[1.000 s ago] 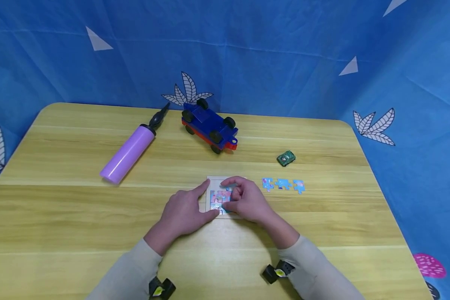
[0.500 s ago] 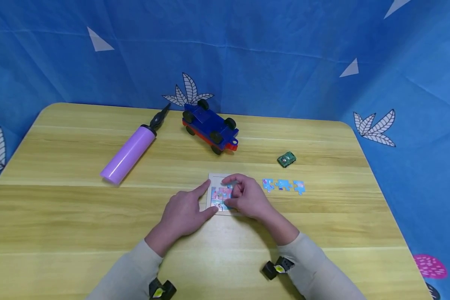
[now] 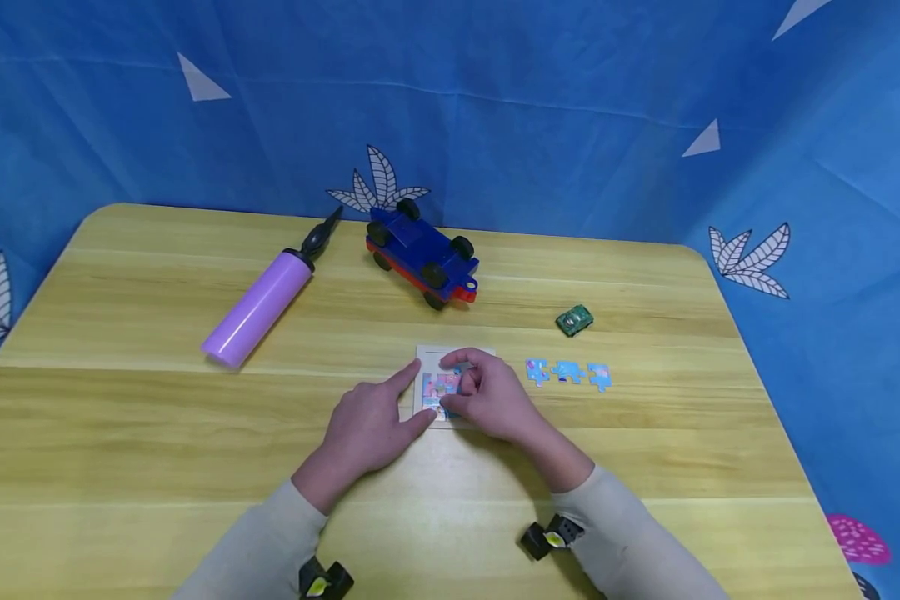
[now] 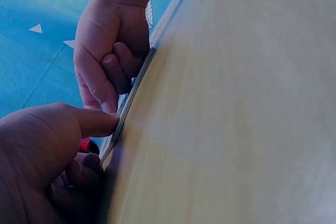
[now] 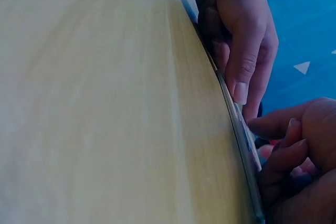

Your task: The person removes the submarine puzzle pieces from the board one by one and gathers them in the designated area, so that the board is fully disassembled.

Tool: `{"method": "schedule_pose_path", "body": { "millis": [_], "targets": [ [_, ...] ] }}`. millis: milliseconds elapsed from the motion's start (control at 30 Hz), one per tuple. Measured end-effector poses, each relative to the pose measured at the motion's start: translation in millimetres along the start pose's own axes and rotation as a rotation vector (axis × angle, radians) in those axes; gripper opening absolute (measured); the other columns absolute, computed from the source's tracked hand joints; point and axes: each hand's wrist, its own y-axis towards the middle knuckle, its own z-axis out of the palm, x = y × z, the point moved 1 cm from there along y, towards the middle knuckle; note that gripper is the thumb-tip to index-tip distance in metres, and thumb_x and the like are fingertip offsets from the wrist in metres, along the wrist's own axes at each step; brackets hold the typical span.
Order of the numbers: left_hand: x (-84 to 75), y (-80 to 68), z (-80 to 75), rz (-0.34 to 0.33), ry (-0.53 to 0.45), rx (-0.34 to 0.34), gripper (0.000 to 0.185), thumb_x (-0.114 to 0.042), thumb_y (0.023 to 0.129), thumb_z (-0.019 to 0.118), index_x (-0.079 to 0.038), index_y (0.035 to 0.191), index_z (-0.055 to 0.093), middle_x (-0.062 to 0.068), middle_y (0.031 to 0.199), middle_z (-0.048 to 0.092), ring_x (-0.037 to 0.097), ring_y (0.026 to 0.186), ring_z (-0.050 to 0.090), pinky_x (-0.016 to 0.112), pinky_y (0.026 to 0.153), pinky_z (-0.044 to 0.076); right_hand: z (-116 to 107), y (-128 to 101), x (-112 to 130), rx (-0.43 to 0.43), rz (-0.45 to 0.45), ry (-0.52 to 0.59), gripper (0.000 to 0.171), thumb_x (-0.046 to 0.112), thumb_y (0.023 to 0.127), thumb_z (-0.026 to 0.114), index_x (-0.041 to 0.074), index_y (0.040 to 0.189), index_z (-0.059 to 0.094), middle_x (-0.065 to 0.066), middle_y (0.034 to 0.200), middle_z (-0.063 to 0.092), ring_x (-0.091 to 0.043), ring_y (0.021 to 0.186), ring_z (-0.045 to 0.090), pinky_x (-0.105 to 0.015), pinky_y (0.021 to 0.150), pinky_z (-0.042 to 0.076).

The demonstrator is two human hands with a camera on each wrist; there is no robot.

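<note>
Steadying the puzzle board (image 3: pixel 429 357) — left hand (image 3: pixel 367 425) beside, right hand (image 3: pixel 495 398) pressing pieces.

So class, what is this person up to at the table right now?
A person is working on a small jigsaw puzzle lying flat on a wooden table. The left hand steadies the puzzle's left edge with forefinger and thumb, while the right hand presses with curled fingers on the pieces inside. Three loose puzzle pieces lie in a row to the right. Farther back sit a purple pump, a blue toy truck and a small green toy car.
</note>
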Motion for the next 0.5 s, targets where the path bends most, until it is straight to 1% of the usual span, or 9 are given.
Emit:
{"method": "schedule_pose_path", "body": {
  "millis": [67, 200, 333, 500],
  "targets": [
    [0.0, -0.4, 0.1, -0.006, 0.001, 0.004, 0.074, -0.050, 0.092, 0.068, -0.014, 0.152, 0.045, 0.000, 0.051, 0.045, 0.019, 0.050, 0.046, 0.035, 0.050, 0.036, 0.4, 0.9, -1.1, 0.003, 0.018, -0.011, 0.040, 0.000, 0.081, 0.080, 0.007, 0.117, 0.064, 0.003, 0.060, 0.045, -0.013, 0.051, 0.041, -0.027, 0.054, 0.035],
    [0.0, -1.3, 0.1, -0.008, 0.006, 0.000, 0.074, -0.051, 0.092, 0.068, -0.014, 0.152, 0.045, 0.000, 0.052, 0.046, 0.019, 0.052, 0.047, 0.035, 0.052, 0.038, 0.3, 2.8, -2.1, 0.020, 0.033, -0.034, 0.040, 0.003, 0.079, 0.082, 0.007, 0.114, 0.064, 0.002, 0.059, 0.045, -0.013, 0.050, 0.041, -0.028, 0.055, 0.035],
    [0.3, -0.9, 0.4, 0.007, 0.010, -0.016, 0.073, -0.050, 0.092, 0.068, -0.013, 0.151, 0.046, -0.002, 0.053, 0.045, 0.018, 0.055, 0.049, 0.036, 0.054, 0.042, -0.9, 4.3, -1.7, 0.041, 0.043, -0.040, 0.038, 0.003, 0.077, 0.084, 0.008, 0.110, 0.066, 0.003, 0.057, 0.045, -0.012, 0.049, 0.041, -0.028, 0.054, 0.035],
    [0.0, -0.9, 0.8, 0.028, 0.017, -0.031, 0.073, -0.049, 0.091, 0.070, -0.011, 0.149, 0.049, -0.003, 0.053, 0.045, 0.017, 0.058, 0.052, 0.038, 0.057, 0.045, -3.5, 4.8, -1.1, 0.069, 0.029, -0.042, 0.035, 0.002, 0.077, 0.083, 0.008, 0.108, 0.068, 0.002, 0.057, 0.045, -0.012, 0.049, 0.041, -0.029, 0.055, 0.037]
  ]
}}
